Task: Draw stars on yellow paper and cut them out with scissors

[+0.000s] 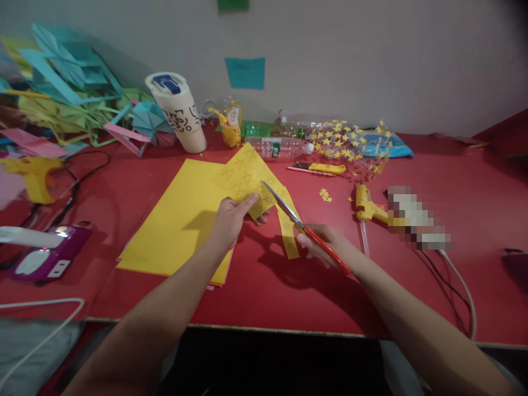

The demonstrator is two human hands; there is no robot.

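Note:
My left hand pinches the lower edge of a yellow paper with several stars drawn on it. The paper is raised over the right part of a stack of yellow sheets. My right hand is closed on the red handles of a pair of scissors. Their metal blades point up and left, and the tip lies against the drawn paper near its right side. A narrow yellow strip angles down between the paper and my right hand. My right fingers are partly hidden by the handles.
Small cut stars, a yellow cutter and a yellow glue gun lie to the right. Plastic bottles and a white tumbler stand or lie behind. Another glue gun and a purple power strip are left.

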